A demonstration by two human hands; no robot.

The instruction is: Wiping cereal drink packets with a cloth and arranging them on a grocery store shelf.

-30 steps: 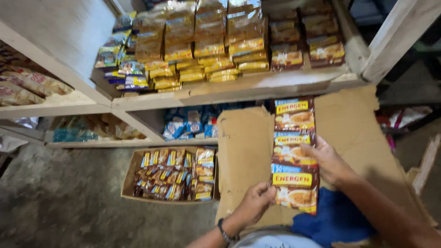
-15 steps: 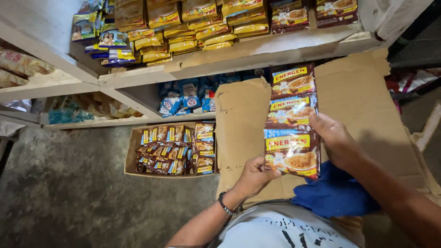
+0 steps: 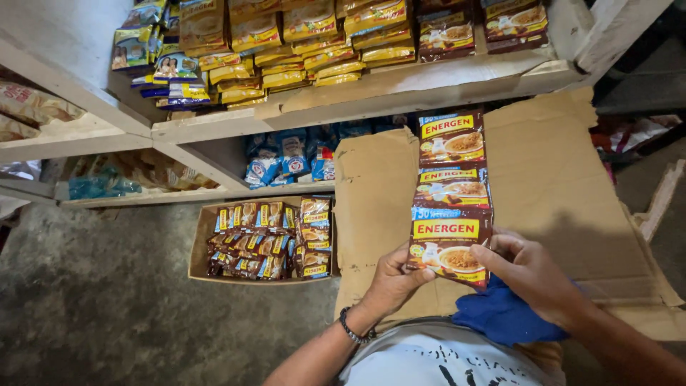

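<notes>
Shelving (image 3: 400, 89): pale wooden boards, rough and unpainted, two tiers in view; the upper tier is stocked with stacked sachets.
Floor (image 3: 93, 314): grey concrete, mottled and worn.
Cardboard sheet (image 3: 557, 179): large flattened brown carton, creased and matt, leaning against the shelving behind the hands.
Open box (image 3: 204, 246): shallow brown cardboard tray on the floor under the lower shelf, filled with rows of dark brown sachets.
Yellow sachets (image 3: 307, 43): glossy foil packs in overlapping piles on the upper shelf, beside darker brown packs to the right.
Blue sachets (image 3: 286, 154): shiny packs on the lower shelf, partly in shadow.
Sachet strip (image 3: 450, 193): three joined flat foil packets, brown with yellow bands and a cereal-bowl picture; held upright in front of the cardboard sheet, well clear of shelf and box.
Blue cloth (image 3: 500, 318): soft folded fabric below the right hand, lying against the person's lap.
Right hand (image 3: 532, 275): closed on the strip's lowest packet, thumb across its right edge.
Left hand (image 3: 393, 282): pinching the same packet at its lower left corner.
Wrist band (image 3: 351, 330): dark beaded band on the left wrist.
Progress: shelf and box appear largely stocked; this strip is in hand, not yet placed anywhere.
</notes>
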